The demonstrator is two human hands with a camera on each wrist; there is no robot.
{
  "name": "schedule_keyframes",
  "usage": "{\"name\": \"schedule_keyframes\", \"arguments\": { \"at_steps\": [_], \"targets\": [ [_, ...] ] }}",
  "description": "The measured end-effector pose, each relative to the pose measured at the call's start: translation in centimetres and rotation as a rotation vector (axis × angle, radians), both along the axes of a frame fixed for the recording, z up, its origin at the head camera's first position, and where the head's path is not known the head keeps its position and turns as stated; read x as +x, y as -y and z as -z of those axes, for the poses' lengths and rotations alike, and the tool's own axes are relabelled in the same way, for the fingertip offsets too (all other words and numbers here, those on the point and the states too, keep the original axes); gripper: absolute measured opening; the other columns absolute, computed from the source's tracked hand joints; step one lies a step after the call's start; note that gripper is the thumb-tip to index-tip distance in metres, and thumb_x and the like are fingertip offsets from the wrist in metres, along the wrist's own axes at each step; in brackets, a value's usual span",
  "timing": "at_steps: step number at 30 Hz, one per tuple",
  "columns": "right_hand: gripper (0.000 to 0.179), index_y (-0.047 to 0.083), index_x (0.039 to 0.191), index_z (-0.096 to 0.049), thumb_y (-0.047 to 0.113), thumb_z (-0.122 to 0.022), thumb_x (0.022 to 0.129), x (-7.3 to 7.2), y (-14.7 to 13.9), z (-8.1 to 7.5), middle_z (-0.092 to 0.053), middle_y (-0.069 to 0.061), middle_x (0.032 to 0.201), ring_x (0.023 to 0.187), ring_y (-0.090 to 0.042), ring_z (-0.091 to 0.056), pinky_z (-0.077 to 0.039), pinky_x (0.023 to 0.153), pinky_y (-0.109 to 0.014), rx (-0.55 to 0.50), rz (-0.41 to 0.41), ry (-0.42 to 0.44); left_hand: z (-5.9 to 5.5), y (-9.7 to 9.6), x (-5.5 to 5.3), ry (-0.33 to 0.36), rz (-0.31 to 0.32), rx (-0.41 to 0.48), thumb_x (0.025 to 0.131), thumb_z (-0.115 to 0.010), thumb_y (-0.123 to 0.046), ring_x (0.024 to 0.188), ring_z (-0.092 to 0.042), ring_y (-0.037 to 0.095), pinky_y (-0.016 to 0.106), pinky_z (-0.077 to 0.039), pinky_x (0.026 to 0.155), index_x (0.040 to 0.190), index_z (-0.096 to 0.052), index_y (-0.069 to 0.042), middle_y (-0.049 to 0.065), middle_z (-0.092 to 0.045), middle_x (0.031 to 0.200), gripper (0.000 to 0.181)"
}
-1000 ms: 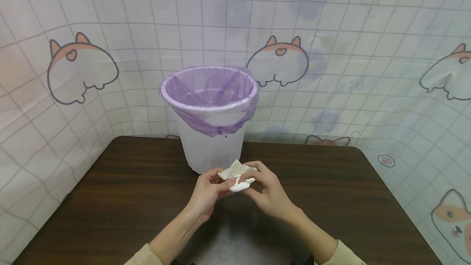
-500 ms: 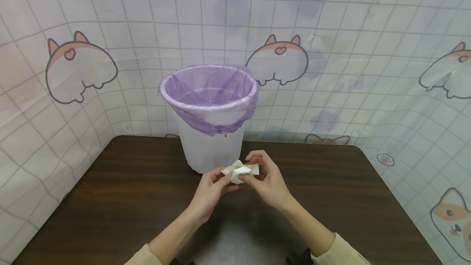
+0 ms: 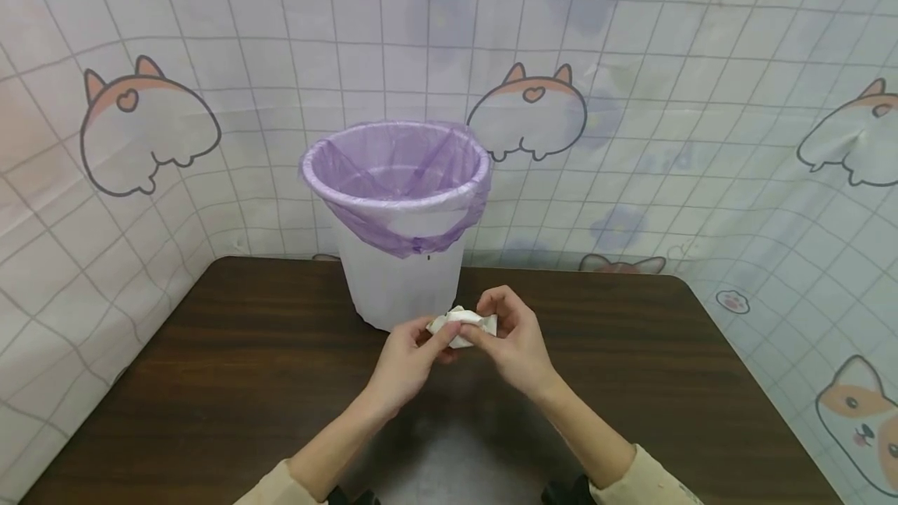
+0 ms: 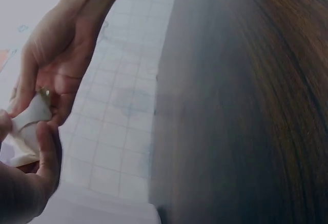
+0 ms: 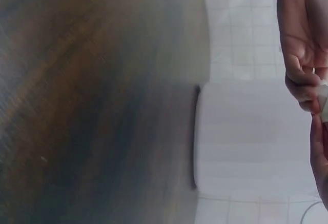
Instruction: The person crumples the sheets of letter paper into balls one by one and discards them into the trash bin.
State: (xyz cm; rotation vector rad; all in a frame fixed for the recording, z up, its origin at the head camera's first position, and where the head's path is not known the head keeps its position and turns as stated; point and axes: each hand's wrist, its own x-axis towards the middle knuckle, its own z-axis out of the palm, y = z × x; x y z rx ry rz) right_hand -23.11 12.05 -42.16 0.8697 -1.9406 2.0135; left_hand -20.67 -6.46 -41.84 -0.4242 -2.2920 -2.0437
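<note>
A crumpled, folded white tissue (image 3: 463,321) is held between both hands, low over the table in front of the bin. My left hand (image 3: 403,365) pinches its left side, the thumb lying on top. From the right, my right hand (image 3: 521,353) pinches it with the thumb on the near edge and the fingers curled behind. The two thumb tips nearly meet on the tissue in the head view. In the left wrist view the folded tissue (image 4: 35,112) shows between the fingers; only a sliver appears in the right wrist view.
Behind the hands stands a white bin (image 3: 400,279) lined with a purple bag (image 3: 393,236) folded over its rim. The dark wooden table (image 3: 210,388) carries it. A white gridded cloth with cartoon dogs (image 3: 526,115) hangs around the back and sides.
The tissue has been folded into a smaller, flatter bundle. The right hand's fingers have lifted and shifted behind it, and the thumbs have come together on top. The bin stays in place.
</note>
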Motion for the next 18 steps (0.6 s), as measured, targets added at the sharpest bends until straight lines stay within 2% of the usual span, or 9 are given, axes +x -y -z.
{"name": "schedule_keyframes", "arguments": {
  "at_steps": [4,8,11,15,18],
  "targets": [
    [0.034,0.0,0.115,-0.057,-0.007,-0.077,0.088,-0.3,0.1,-0.2,-0.064,-0.011,0.095,0.077,-0.016,-0.062,-0.055,0.066,-0.024,0.003,0.032,0.062,-0.1,-0.2,-0.2,-0.087,-0.06,-0.086,0.103,-0.065,-0.031,0.069,-0.067,0.019,0.028,-0.055,0.066,0.1,-0.071,-0.002,0.006,-0.069,0.075,0.03],
    [0.039,-0.004,0.124,-0.057,-0.007,-0.076,0.089,-0.2,0.0,-0.3,-0.065,-0.016,0.103,0.086,-0.016,-0.064,-0.057,0.072,-0.024,0.009,-0.008,0.124,0.1,-0.2,-0.4,-0.117,-0.107,-0.117,0.105,-0.062,-0.035,0.067,-0.065,0.017,0.03,-0.056,0.063,0.099,-0.069,-0.005,0.004,-0.066,0.073,0.032],
    [0.044,-0.006,0.129,-0.055,-0.007,-0.075,0.09,0.0,0.1,-0.3,-0.065,-0.018,0.112,0.093,-0.017,-0.065,-0.058,0.078,-0.026,-0.002,-0.02,0.181,0.2,-0.2,-0.4,-0.17,-0.147,-0.155,0.106,-0.059,-0.037,0.063,-0.061,0.015,0.028,-0.052,0.057,0.096,-0.068,-0.007,0.006,-0.065,0.071,0.033],
    [0.046,-0.005,0.13,-0.056,-0.003,-0.077,0.09,0.0,0.7,-0.3,-0.067,-0.017,0.114,0.098,-0.02,-0.068,-0.058,0.082,-0.028,-0.061,0.047,0.328,0.2,-0.3,-0.5,-0.242,-0.189,-0.171,0.107,-0.058,-0.036,0.058,-0.055,0.013,0.026,-0.044,0.051,0.094,-0.068,-0.009,0.008,-0.064,0.071,0.032],
    [0.037,-0.005,0.124,-0.062,0.002,-0.078,0.091,0.0,1.4,-0.3,-0.07,-0.015,0.109,0.097,-0.021,-0.069,-0.058,0.084,-0.03,-0.105,0.104,0.398,0.3,-0.5,-0.7,-0.26,-0.216,-0.143,0.107,-0.058,-0.033,0.056,-0.054,0.011,0.025,-0.044,0.05,0.093,-0.068,-0.009,0.006,-0.064,0.071,0.03]
  ]
}}
